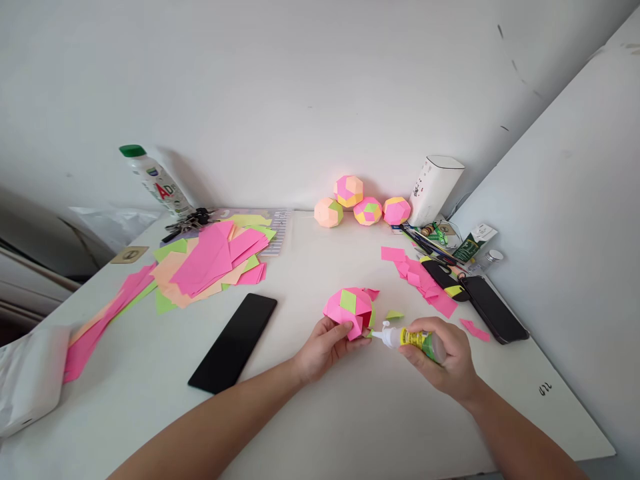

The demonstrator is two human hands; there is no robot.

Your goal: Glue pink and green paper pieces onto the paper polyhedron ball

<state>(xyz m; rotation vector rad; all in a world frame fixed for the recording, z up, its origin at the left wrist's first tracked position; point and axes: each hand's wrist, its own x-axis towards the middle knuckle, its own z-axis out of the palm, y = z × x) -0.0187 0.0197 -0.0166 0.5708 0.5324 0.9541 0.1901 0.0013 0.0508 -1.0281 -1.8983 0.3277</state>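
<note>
My left hand [325,348] is closed on a pink and green folded-paper ball [336,305], whose right side has an open gap. A pink flap stands out under my thumb. In my right hand [447,357] is a glue bottle [416,340] with a yellow and green label, tipped sideways. Its white nozzle points left and meets or nearly meets a green paper edge of the ball. Just behind the bottle lies a small green paper piece [395,315].
Finished-looking paper balls [349,191] sit against the wall. Coloured paper sheets [205,257] and a black phone [234,343] lie left. Pink paper pieces [425,287], a utility knife [443,277] and a black case [493,310] lie right. A white bottle [157,180] stands back left.
</note>
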